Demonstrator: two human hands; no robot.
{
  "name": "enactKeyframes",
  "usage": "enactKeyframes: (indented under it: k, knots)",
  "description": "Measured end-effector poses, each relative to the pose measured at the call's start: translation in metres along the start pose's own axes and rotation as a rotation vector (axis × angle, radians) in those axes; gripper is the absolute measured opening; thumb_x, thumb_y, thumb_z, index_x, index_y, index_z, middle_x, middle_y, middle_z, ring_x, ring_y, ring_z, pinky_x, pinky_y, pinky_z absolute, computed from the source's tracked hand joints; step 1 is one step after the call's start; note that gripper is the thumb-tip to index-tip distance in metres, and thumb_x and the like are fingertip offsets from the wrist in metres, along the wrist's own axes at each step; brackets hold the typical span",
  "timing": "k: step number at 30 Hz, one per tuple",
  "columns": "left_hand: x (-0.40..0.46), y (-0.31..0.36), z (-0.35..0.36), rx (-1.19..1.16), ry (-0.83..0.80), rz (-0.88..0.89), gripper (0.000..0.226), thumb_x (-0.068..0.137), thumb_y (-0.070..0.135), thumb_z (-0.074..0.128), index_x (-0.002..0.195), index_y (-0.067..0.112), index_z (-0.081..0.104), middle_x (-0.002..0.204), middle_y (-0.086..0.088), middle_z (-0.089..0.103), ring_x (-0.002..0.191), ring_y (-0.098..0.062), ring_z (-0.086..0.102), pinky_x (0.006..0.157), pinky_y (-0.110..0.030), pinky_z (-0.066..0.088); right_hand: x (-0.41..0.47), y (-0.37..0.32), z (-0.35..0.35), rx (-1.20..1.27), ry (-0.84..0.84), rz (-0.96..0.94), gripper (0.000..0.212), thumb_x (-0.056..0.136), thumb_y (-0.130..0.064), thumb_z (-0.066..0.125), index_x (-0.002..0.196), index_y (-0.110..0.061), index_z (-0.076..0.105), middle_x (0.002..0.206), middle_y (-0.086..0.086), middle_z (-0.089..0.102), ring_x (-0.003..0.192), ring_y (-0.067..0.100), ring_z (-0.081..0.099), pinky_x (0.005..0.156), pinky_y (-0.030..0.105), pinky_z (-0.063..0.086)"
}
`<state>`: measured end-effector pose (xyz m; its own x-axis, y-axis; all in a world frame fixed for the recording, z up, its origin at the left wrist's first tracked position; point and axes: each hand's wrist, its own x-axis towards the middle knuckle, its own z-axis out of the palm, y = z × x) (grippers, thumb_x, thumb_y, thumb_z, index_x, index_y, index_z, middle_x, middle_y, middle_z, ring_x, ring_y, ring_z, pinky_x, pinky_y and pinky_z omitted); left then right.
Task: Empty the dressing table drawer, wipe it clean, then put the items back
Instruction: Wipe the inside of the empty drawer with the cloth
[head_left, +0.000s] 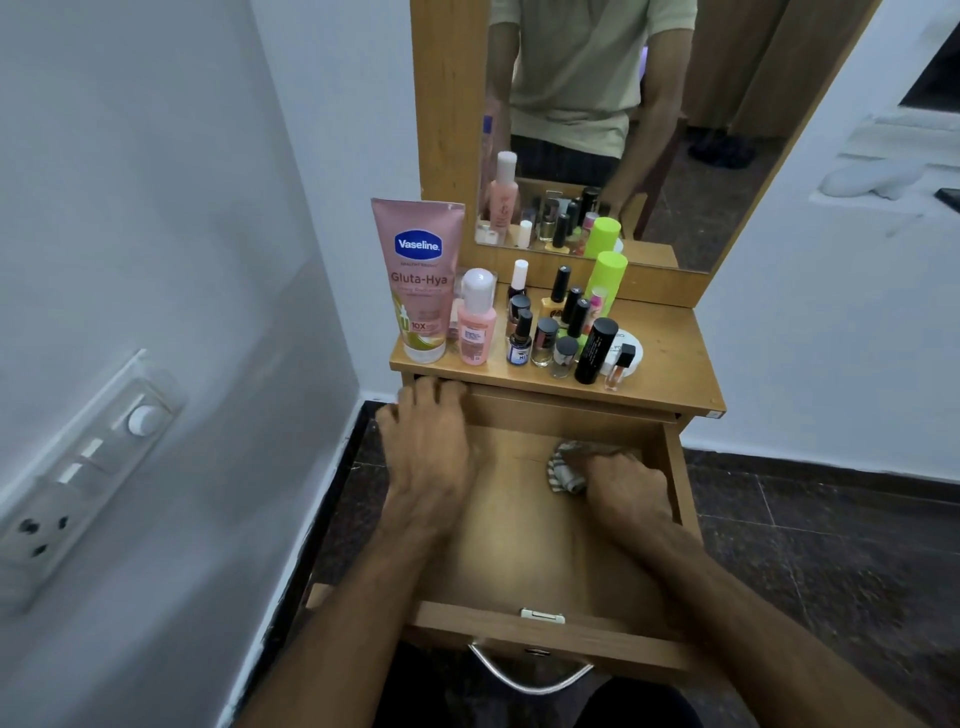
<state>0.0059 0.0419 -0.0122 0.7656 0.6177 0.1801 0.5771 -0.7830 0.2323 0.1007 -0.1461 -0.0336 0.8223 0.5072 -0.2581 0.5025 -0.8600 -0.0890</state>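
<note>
The wooden drawer (524, 551) of the dressing table stands pulled out, and its floor is bare. My right hand (626, 486) presses a striped grey-white cloth (563, 467) against the drawer floor at the back right corner. My left hand (428, 441) rests, fingers spread, on the drawer's left wall near the tabletop edge, holding nothing. On the tabletop (670, 358) stand a pink Vaseline tube (418, 280), a small pink bottle (477, 317), several nail polish bottles (545, 332), a black tube (596, 351) and a lime-green capped bottle (608, 278).
A mirror (623, 119) rises behind the tabletop and reflects a person's torso. A white wall with a switch and socket panel (83, 483) is on the left. A metal handle (530, 673) hangs from the drawer front. Dark stone floor (831, 545) lies to the right.
</note>
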Motion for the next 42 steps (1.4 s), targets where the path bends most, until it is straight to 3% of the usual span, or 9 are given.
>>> enactKeyframes:
  k: [3,7,14,20,24,28,34,37,42]
  knots:
    - [-0.002,-0.031,-0.004,-0.071,0.030,-0.123,0.036,0.093,0.024,0.061,0.129,0.023,0.057,0.131,-0.007,0.056,0.121,-0.029,0.051,0.101,-0.046,0.041,-0.004,-0.006,0.004,-0.047,-0.019,-0.025,0.031,0.104,-0.036,0.049,0.129,-0.021,0.056,0.128,0.009,0.063,0.113,0.025,0.060,0.093,0.041,0.051]
    - [-0.007,-0.044,0.001,-0.200,-0.029,-0.219,0.033,0.101,0.026,0.048,0.131,0.022,0.061,0.126,-0.007,0.061,0.115,-0.030,0.057,0.096,-0.046,0.046,-0.001,-0.023,0.004,-0.058,0.002,-0.082,0.032,0.105,-0.035,0.043,0.132,-0.022,0.055,0.129,0.009,0.064,0.116,0.028,0.061,0.094,0.043,0.050]
    - [-0.008,-0.048,0.005,-0.293,-0.044,-0.181,0.033,0.099,0.023,0.046,0.125,0.020,0.067,0.117,-0.007,0.065,0.103,-0.033,0.062,0.089,-0.045,0.050,0.024,-0.081,-0.007,-0.168,-0.011,-0.140,0.033,0.098,-0.014,0.051,0.129,-0.021,0.059,0.122,0.007,0.066,0.111,0.026,0.062,0.083,0.041,0.049]
    - [-0.009,-0.054,0.006,-0.349,-0.044,-0.168,0.030,0.099,0.030,0.047,0.121,0.025,0.067,0.112,-0.005,0.065,0.099,-0.030,0.063,0.084,-0.043,0.054,0.031,-0.137,0.006,-0.089,0.078,-0.318,0.045,0.095,-0.021,0.056,0.139,-0.026,0.051,0.137,0.008,0.058,0.125,0.029,0.051,0.098,0.044,0.045]
    - [-0.007,-0.057,0.008,-0.352,-0.038,-0.166,0.031,0.100,0.029,0.046,0.124,0.025,0.066,0.115,-0.004,0.066,0.100,-0.030,0.063,0.085,-0.042,0.054,0.034,-0.131,0.008,-0.068,0.061,-0.381,0.049,0.095,-0.016,0.052,0.142,-0.029,0.049,0.142,0.003,0.057,0.127,0.028,0.050,0.100,0.043,0.044]
    - [-0.009,-0.057,0.012,-0.348,-0.002,-0.159,0.030,0.100,0.027,0.048,0.123,0.024,0.067,0.112,-0.004,0.067,0.096,-0.028,0.064,0.081,-0.039,0.053,0.026,-0.126,0.017,-0.096,0.029,-0.407,0.056,0.091,-0.015,0.054,0.145,-0.030,0.045,0.134,0.004,0.061,0.117,0.026,0.055,0.091,0.043,0.049]
    - [-0.008,-0.060,0.012,-0.348,-0.011,-0.124,0.031,0.101,0.031,0.048,0.124,0.022,0.066,0.112,-0.006,0.067,0.097,-0.029,0.065,0.083,-0.040,0.054,0.036,-0.136,0.010,-0.106,0.092,-0.345,0.041,0.098,-0.021,0.049,0.138,-0.024,0.049,0.138,0.006,0.058,0.125,0.028,0.049,0.093,0.044,0.045]
    - [-0.009,-0.059,0.014,-0.332,-0.001,-0.112,0.031,0.101,0.031,0.049,0.125,0.022,0.066,0.113,-0.005,0.068,0.096,-0.027,0.065,0.083,-0.038,0.053,0.027,-0.133,0.015,-0.083,0.054,-0.363,0.052,0.095,-0.018,0.052,0.146,-0.025,0.043,0.145,0.006,0.053,0.126,0.029,0.050,0.099,0.045,0.046]
    - [-0.007,-0.060,0.017,-0.316,-0.007,-0.121,0.032,0.100,0.033,0.051,0.128,0.023,0.065,0.114,-0.005,0.067,0.097,-0.027,0.065,0.083,-0.038,0.053,0.029,-0.131,0.017,-0.121,0.067,-0.414,0.055,0.095,-0.016,0.053,0.149,-0.024,0.041,0.149,0.002,0.049,0.126,0.028,0.048,0.094,0.045,0.048]
